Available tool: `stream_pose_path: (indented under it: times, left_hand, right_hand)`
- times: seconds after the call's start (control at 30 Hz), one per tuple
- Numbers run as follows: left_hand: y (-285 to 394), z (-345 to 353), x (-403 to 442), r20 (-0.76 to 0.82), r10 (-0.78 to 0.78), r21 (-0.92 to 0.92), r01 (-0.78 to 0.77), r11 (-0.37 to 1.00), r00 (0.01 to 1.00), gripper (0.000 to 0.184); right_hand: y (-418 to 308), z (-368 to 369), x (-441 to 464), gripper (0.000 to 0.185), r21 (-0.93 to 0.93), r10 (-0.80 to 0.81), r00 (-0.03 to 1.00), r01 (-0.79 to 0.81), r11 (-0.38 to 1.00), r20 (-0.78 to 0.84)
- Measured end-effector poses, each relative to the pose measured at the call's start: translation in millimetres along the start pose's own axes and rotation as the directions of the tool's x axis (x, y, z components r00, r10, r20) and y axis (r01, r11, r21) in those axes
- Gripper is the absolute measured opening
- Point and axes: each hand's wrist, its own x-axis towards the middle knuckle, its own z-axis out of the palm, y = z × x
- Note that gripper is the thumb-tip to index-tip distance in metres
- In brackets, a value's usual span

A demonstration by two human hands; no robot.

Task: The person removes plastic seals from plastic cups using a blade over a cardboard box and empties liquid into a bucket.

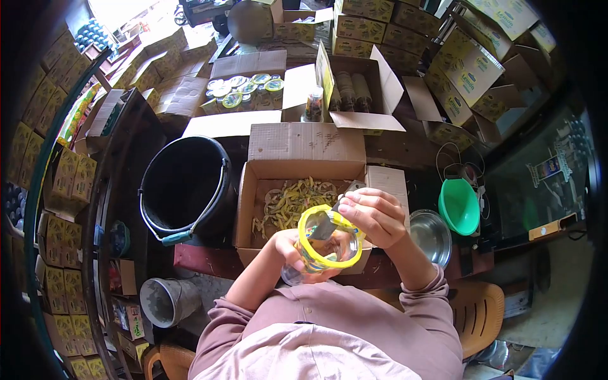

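At 6 o'clock from the box (304, 169), the left hand (289, 248) clamps the jar (341, 249), apparently to steady it, while the right hand (378, 218) pinches the blade (323, 227) at 12 o'clock on the rim (329, 263), the box seemingly placed close to contain the scraps (294, 204).

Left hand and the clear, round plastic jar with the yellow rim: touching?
Touching. The head view shows it: the left hand grips the side of the jar, with no visible gap between them.
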Motion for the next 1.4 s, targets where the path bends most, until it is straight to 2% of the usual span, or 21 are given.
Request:
stream_pose_path:
  times: [0.03, 0.1, 0.17, 0.3, 0.4, 0.43, 0.47, 0.53, 0.57, 0.6, 0.73, 0.83, 0.9, 0.97, 1.0, 1.07, 1.17, 1.2, 1.23, 1.33, 1.4]
  left_hand:
    - [-5.6, 2.2, -5.3, -0.150, -0.022, -0.135, 0.001, 0.991, 0.988, 0.062]
    - [-17.5, 3.1, -6.1, -0.208, 0.002, -0.269, -0.059, 0.961, 0.978, 0.063]
    - [-21.8, 1.9, -1.0, -0.131, 0.058, -0.346, -0.101, 0.933, 0.990, 0.064]
    - [-22.9, -2.3, -0.8, -0.051, 0.145, -0.443, -0.153, 0.883, 0.988, 0.066]
    - [-17.3, -6.4, -6.1, -0.012, 0.168, -0.454, -0.155, 0.877, 0.986, 0.067]
    - [-15.1, -7.7, -8.5, 0.000, 0.173, -0.448, -0.154, 0.881, 0.985, 0.067]
    - [-12.5, -8.4, -11.7, 0.007, 0.175, -0.431, -0.155, 0.889, 0.984, 0.067]
    - [-9.3, -10.7, -16.8, 0.028, 0.176, -0.420, -0.148, 0.895, 0.984, 0.068]
    - [-7.6, -11.6, -19.5, 0.024, 0.170, -0.396, -0.147, 0.907, 0.985, 0.069]
    - [-4.9, -13.4, -23.2, 0.015, 0.160, -0.368, -0.144, 0.919, 0.987, 0.069]
    - [15.0, -12.5, -33.8, -0.159, 0.022, -0.122, -0.042, 0.992, 0.987, 0.074]
    - [33.7, -9.5, -38.0, -0.316, -0.086, 0.076, 0.115, 0.990, 0.945, 0.069]
    - [41.6, -15.7, -39.6, -0.368, -0.102, 0.348, 0.239, 0.907, 0.924, 0.064]
    - [56.6, -15.7, -36.1, -0.460, -0.136, 0.597, 0.419, 0.684, 0.878, 0.064]
    - [62.5, -8.2, -28.9, -0.553, -0.110, 0.604, 0.488, 0.630, 0.826, 0.065]
    - [67.8, -14.9, -29.9, -0.577, -0.106, 0.651, 0.534, 0.540, 0.810, 0.064]
    - [71.7, -16.7, -31.8, -0.632, -0.141, 0.602, 0.597, 0.531, 0.762, 0.063]
    - [71.5, -18.4, -32.7, -0.647, -0.158, 0.580, 0.616, 0.534, 0.746, 0.063]
    - [72.2, -19.9, -33.4, -0.604, -0.103, 0.687, 0.582, 0.434, 0.790, 0.064]
    - [76.4, -16.1, -29.5, -0.641, -0.086, 0.706, 0.629, 0.325, 0.763, 0.063]
    - [81.0, -13.0, -29.5, -0.673, -0.084, 0.678, 0.658, 0.328, 0.735, 0.063]
  right_hand:
    - [0.6, 2.7, 0.2, 0.021, 0.005, 0.002, 1.000, -0.002, 1.000, -0.019]
    - [1.7, 7.5, 2.0, 0.021, 0.028, 0.015, 0.999, -0.014, 1.000, -0.041]
    - [3.8, 8.8, 7.4, 0.020, 0.047, 0.018, 0.999, -0.015, 0.999, -0.050]
    - [16.3, 23.9, 2.9, 0.028, 0.025, 0.203, 0.956, -0.202, 0.979, -0.213]
    - [23.2, 24.1, -5.5, 0.031, -0.016, 0.442, 0.886, -0.448, 0.894, -0.141]
    - [29.6, 27.0, -16.0, 0.046, 0.036, 0.496, 0.865, -0.494, 0.869, -0.075]
    - [32.0, 29.4, -26.7, 0.052, -0.028, 0.589, 0.797, -0.591, 0.806, 0.134]
    - [36.7, 35.5, -47.6, 0.063, -0.219, 0.699, 0.517, -0.704, 0.676, 0.495]
    - [31.1, 39.8, -64.6, 0.073, -0.542, 0.723, 0.322, -0.496, 0.678, 0.611]
    - [30.6, 45.3, -84.5, 0.075, -0.602, 0.757, 0.161, -0.512, 0.612, 0.633]
    - [30.4, 21.4, -77.0, 0.071, -0.580, 0.773, 0.300, -0.525, 0.623, 0.559]
    - [30.2, -6.3, -43.3, 0.055, -0.218, 0.769, 0.539, -0.751, 0.624, 0.343]
    - [23.1, -22.7, -18.9, 0.046, -0.060, 0.740, 0.623, -0.753, 0.655, 0.253]
    - [12.8, -34.2, 0.7, 0.034, 0.012, 0.672, 0.709, -0.690, 0.724, 0.212]
    - [9.9, -36.0, 3.4, 0.029, 0.017, 0.614, 0.749, -0.637, 0.771, 0.249]
    - [4.8, -37.8, 6.7, 0.021, 0.035, 0.482, 0.816, -0.518, 0.855, 0.319]
    - [-5.0, -25.6, 8.1, 0.013, -0.030, 0.361, 0.851, -0.379, 0.925, 0.382]
    - [-7.3, -21.0, 7.4, 0.013, -0.049, 0.315, 0.858, -0.324, 0.945, 0.405]
    - [-9.9, -16.3, 7.3, 0.010, -0.075, 0.297, 0.851, -0.294, 0.953, 0.434]
    - [-12.6, -3.4, 4.9, 0.010, -0.049, 0.226, 0.860, -0.230, 0.972, 0.458]
    - [-11.8, 0.9, -0.6, 0.008, -0.056, 0.198, 0.843, -0.197, 0.979, 0.500]
